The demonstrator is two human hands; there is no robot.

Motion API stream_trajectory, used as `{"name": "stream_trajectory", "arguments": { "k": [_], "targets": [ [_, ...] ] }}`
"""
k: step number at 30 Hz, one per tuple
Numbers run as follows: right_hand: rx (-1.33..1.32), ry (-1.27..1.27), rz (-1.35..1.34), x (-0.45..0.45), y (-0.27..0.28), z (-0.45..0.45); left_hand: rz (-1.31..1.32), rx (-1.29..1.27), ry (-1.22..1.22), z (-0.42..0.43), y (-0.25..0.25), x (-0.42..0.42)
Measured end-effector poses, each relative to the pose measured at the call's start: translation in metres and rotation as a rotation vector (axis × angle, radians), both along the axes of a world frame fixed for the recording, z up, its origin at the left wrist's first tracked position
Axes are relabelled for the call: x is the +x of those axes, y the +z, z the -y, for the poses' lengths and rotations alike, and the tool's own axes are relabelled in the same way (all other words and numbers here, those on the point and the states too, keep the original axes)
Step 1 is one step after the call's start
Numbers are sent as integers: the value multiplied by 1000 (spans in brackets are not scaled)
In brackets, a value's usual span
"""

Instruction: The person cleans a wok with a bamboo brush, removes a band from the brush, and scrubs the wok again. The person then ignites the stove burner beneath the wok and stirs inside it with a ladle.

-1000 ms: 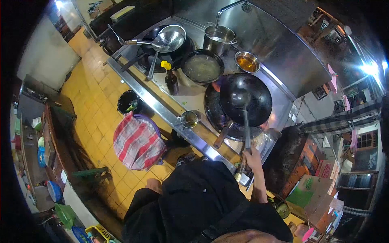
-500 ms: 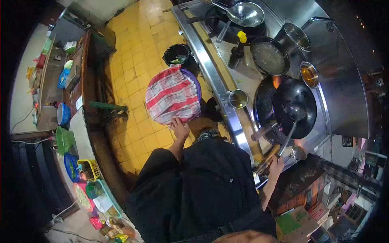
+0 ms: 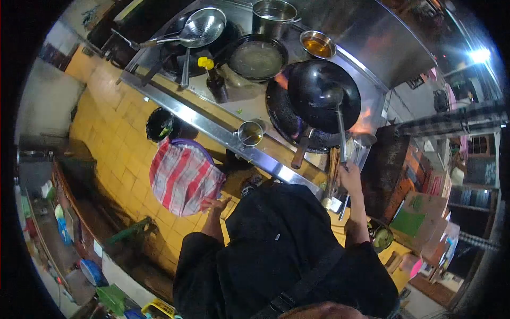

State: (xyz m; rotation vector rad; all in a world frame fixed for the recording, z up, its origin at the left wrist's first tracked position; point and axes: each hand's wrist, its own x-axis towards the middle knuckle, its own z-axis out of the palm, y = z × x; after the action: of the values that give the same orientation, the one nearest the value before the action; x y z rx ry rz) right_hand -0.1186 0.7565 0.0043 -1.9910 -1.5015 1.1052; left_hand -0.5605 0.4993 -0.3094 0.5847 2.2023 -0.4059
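My right hand [image 3: 350, 178] is closed round the handle of a ladle [image 3: 341, 130], whose bowl rests inside a black wok [image 3: 313, 87]. The wok sits on the burner with flames at its sides, and its wooden handle points toward me, unheld. On my other side, my left hand [image 3: 214, 205] has its fingers spread at the near edge of a red-and-white striped cloth [image 3: 183, 181]. The cloth covers a purple tub [image 3: 197, 148] low by the stove front; what lies under it is hidden.
Along the stove stand a small cup of oil [image 3: 250, 133], a dark bottle with a yellow cap [image 3: 215, 82], a frying pan [image 3: 258, 58], a steel bowl of amber liquid [image 3: 317, 44], a pot [image 3: 273, 18] and a strainer [image 3: 203, 26]. A black bin [image 3: 159, 125] is on the floor.
The view has swung toward the stove, so the stove items appear farther left and higher. My right hand keeps the ladle; my left-hand fingers look more spread at the cloth's edge.
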Motion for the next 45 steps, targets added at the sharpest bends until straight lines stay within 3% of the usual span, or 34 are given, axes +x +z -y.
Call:
{"name": "stream_trajectory", "arguments": {
  "k": [1,2,4,6,8,9,12,13,15,17,18,19,20,21,22,23,24,27,30,32,34,36,37,39,42,45],
  "targets": [
    [-174,47,-103,-5,8,5,17,-23,-4,3,-2,-4],
    [-165,25,-105,-5,15,8,41,-45,-7,4,-5,-6],
    [-278,-64,-485,-6,34,14,70,-82,-13,6,-10,-10],
    [-272,-51,-557,-10,49,9,96,-124,-17,6,-14,-14],
    [-20,-56,-204,-18,40,2,112,-158,-26,8,-18,-17],
    [286,50,147,-19,22,-5,108,-175,-34,8,-19,-19],
    [329,-5,306,-17,-2,-18,85,-236,-60,6,-20,-20],
    [162,-76,207,-28,21,-13,94,-213,-86,6,-16,-25],
    [163,34,155,-8,-19,-8,124,-211,-275,6,-2,-33],
    [-35,152,-152,2,-16,-12,140,-214,-813,6,23,-37],
    [-27,154,-162,1,2,-16,102,-176,-1074,8,37,-38],
    [-111,67,-318,-1,21,-21,-2,-44,-1177,9,47,-32],
    [-200,-12,-473,-3,38,-29,-113,288,-1212,33,11,-45],
    [-22,32,-303,-16,54,-41,-231,620,-1233,52,-15,-54],
    [128,126,-128,-28,67,-56,-244,605,-1225,47,-30,-45],
    [158,73,-200,-38,62,-73,-357,323,-578,39,-37,-31],
    [196,19,-270,-47,53,-95,-164,243,-247,25,-24,-33],
    [303,98,-115,-51,9,-183,39,241,109,9,21,-26],
    [391,73,6,-73,6,-253,58,335,282,9,40,-13],
    [198,80,58,-77,-10,-294,51,452,344,15,43,-3],
    [424,156,243,-74,-49,-335,15,706,289,32,25,-3],
    [128,164,-42,-82,-18,-324,-9,732,317,37,22,4],
    [133,169,-44,-86,-17,-318,-28,749,338,38,20,7],
    [92,-6,-437,-86,-17,-305,-36,747,369,37,20,8],
    [99,-53,-601,-68,-25,-289,-27,682,385,33,25,8],
    [52,-167,-779,-40,0,-239,-7,608,371,29,26,0]
  ]
}}
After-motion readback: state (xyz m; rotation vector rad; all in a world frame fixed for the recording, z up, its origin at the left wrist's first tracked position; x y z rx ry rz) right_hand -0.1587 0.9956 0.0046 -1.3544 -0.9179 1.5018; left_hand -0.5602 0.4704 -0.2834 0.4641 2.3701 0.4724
